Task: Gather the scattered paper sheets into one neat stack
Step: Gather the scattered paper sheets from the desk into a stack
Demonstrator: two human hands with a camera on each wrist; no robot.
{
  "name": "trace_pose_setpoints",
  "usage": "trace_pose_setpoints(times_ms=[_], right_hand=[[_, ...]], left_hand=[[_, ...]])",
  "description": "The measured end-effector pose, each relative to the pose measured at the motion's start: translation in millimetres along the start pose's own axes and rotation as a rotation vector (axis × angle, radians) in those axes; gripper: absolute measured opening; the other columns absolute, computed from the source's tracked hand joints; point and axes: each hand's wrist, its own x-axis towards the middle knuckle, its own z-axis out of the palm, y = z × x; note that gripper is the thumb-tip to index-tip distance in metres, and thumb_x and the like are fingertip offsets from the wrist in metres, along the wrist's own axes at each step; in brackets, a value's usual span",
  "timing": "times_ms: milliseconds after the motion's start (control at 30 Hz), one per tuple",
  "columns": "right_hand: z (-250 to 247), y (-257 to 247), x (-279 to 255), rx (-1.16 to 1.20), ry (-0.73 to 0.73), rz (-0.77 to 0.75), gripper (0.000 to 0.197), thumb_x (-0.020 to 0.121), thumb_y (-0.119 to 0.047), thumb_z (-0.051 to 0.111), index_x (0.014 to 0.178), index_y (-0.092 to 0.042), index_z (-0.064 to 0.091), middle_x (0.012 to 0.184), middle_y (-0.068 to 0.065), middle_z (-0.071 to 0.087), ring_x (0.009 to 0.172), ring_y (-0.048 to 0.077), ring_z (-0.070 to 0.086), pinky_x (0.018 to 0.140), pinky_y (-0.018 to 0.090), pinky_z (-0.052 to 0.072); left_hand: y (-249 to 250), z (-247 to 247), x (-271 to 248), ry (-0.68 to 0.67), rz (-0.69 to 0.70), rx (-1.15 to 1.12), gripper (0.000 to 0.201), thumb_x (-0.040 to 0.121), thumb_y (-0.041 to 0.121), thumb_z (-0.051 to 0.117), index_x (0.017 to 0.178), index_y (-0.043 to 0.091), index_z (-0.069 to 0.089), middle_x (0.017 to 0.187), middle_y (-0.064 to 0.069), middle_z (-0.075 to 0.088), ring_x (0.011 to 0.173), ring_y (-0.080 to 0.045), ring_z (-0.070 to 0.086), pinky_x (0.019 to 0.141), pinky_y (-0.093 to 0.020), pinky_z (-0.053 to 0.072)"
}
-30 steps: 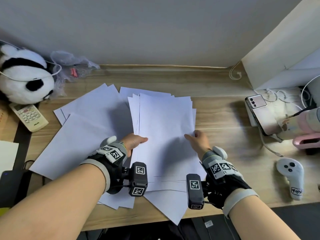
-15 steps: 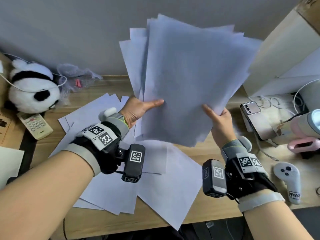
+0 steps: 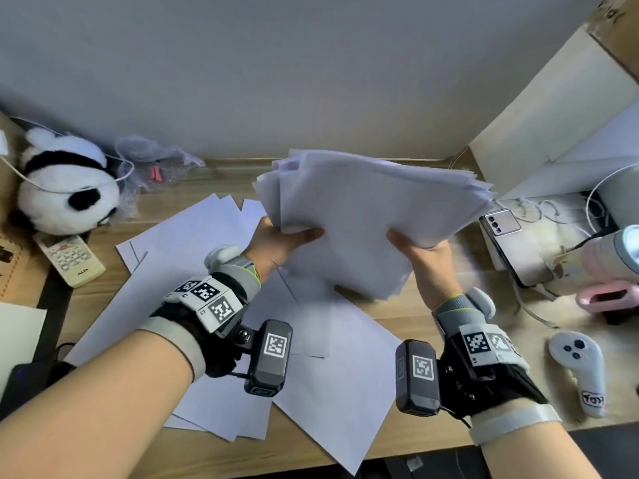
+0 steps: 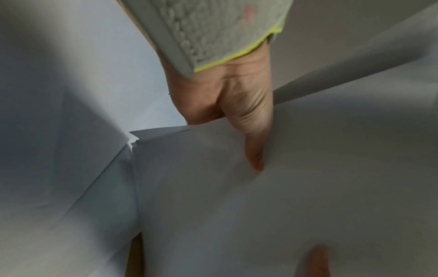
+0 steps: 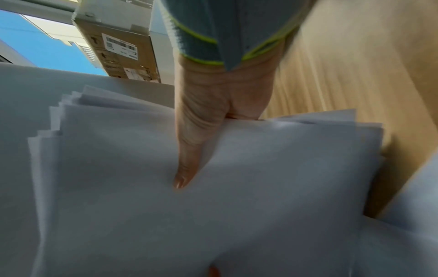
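Observation:
A bundle of white paper sheets (image 3: pixel 366 216) hangs in the air above the wooden desk (image 3: pixel 221 188), its far edges fanned and uneven. My left hand (image 3: pixel 283 238) grips its near left edge, thumb on top; my right hand (image 3: pixel 420 245) grips the near right edge the same way. In the left wrist view the thumb (image 4: pixel 253 148) presses on the top sheet (image 4: pixel 284 187). In the right wrist view the thumb (image 5: pixel 187 165) lies on the bundle (image 5: pixel 213 206), whose staggered edges show at left. Several loose sheets (image 3: pixel 193 271) still lie spread on the desk below.
A panda plush (image 3: pixel 65 184) and a remote (image 3: pixel 69 259) sit at the left. At the right are a phone (image 3: pixel 511 243), cables, a pink device (image 3: pixel 608 295) and a white controller (image 3: pixel 581 371). A cardboard box (image 3: pixel 560 115) leans at the back right.
Both hands lifted the bundle off the desk and stood it upright; now it has tipped back down and lower, nearer flat above the desk.

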Motion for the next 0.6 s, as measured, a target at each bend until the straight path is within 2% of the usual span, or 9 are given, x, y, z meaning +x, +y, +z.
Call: trace_pose_setpoints(times_ms=[100,233,300,333,367,400,467,533,600], right_hand=[[-5.4,-7.7,2.8,0.002,-0.011,-0.035,0.032,0.066,-0.004,0.077,0.092,-0.018,0.066,0.089,-0.008,0.071,0.08,0.003,0.064,0.072,0.017,0.052],[-8.8,-1.5,0.9,-0.049,-0.071,-0.017,0.035,0.073,0.003,0.071,0.099,-0.018,0.064,0.084,-0.015,0.073,0.082,-0.001,0.066,0.072,0.013,0.05],[-2.3,2.4,-0.1,-0.053,-0.074,0.003,0.035,0.071,0.002,0.073,0.1,-0.017,0.064,0.081,-0.015,0.073,0.078,-0.001,0.065,0.07,0.014,0.05],[0.9,2.6,-0.2,-0.041,-0.065,0.01,0.035,0.071,0.003,0.073,0.099,-0.017,0.064,0.079,-0.015,0.073,0.076,-0.002,0.065,0.069,0.014,0.05],[3.0,1.7,0.7,-0.027,-0.053,0.008,0.035,0.071,0.003,0.073,0.099,-0.016,0.064,0.078,-0.016,0.073,0.075,-0.002,0.064,0.068,0.014,0.051],[3.1,0.3,1.9,-0.014,-0.042,0.001,0.035,0.071,0.004,0.072,0.098,-0.017,0.064,0.078,-0.016,0.073,0.075,-0.002,0.064,0.068,0.015,0.051],[-0.9,-2.2,3.7,-0.003,-0.03,-0.015,0.034,0.072,0.004,0.072,0.097,-0.018,0.064,0.083,-0.012,0.071,0.076,-0.001,0.064,0.069,0.016,0.051],[-6.3,-2.2,3.5,-0.01,-0.019,-0.025,0.034,0.072,0.003,0.072,0.097,-0.018,0.064,0.09,-0.006,0.069,0.078,0.0,0.064,0.071,0.017,0.051],[-7.2,-1.5,2.1,-0.013,-0.014,-0.021,0.034,0.072,0.002,0.073,0.098,-0.017,0.064,0.092,-0.003,0.068,0.078,0.001,0.064,0.07,0.017,0.051]], left_hand=[[3.9,-5.8,2.3,-0.024,0.009,0.047,0.047,0.065,0.015,0.084,0.106,0.018,0.059,0.111,-0.005,0.066,0.107,-0.024,0.062,0.096,-0.035,0.05],[3.2,-8.9,-0.5,-0.048,-0.019,0.023,0.05,0.065,0.018,0.085,0.107,0.019,0.059,0.117,-0.009,0.066,0.111,-0.026,0.061,0.101,-0.044,0.048],[0.9,-4.3,-1.1,0.01,-0.029,0.008,0.076,0.051,0.038,0.09,0.117,0.018,0.058,0.118,-0.004,0.066,0.112,-0.023,0.06,0.101,-0.044,0.048],[0.9,-1.8,-0.3,0.028,-0.036,0.005,0.085,0.048,0.042,0.09,0.121,0.016,0.056,0.119,-0.003,0.065,0.113,-0.023,0.059,0.102,-0.042,0.047],[3.3,0.7,-1.1,0.035,-0.04,-0.01,0.079,0.053,0.037,0.089,0.121,0.015,0.055,0.118,-0.002,0.064,0.112,-0.023,0.058,0.102,-0.041,0.046],[5.9,1.1,-0.6,0.035,-0.037,-0.022,0.063,0.061,0.027,0.087,0.115,0.016,0.056,0.114,-0.003,0.062,0.109,-0.023,0.057,0.101,-0.041,0.046],[11.6,-2.7,2.0,-0.025,-0.009,-0.038,0.036,0.068,0.012,0.082,0.093,0.023,0.059,0.104,-0.003,0.064,0.103,-0.023,0.058,0.1,-0.041,0.048],[20.0,-7.6,-2.0,-0.102,0.046,-0.074,0.038,0.064,0.008,0.084,0.087,0.027,0.061,0.099,-0.002,0.067,0.101,-0.023,0.062,0.099,-0.042,0.05],[23.5,-8.2,-3.6,-0.123,0.079,-0.071,0.043,0.051,0.021,0.086,0.089,0.025,0.066,0.1,-0.001,0.07,0.099,-0.022,0.065,0.094,-0.039,0.053]])
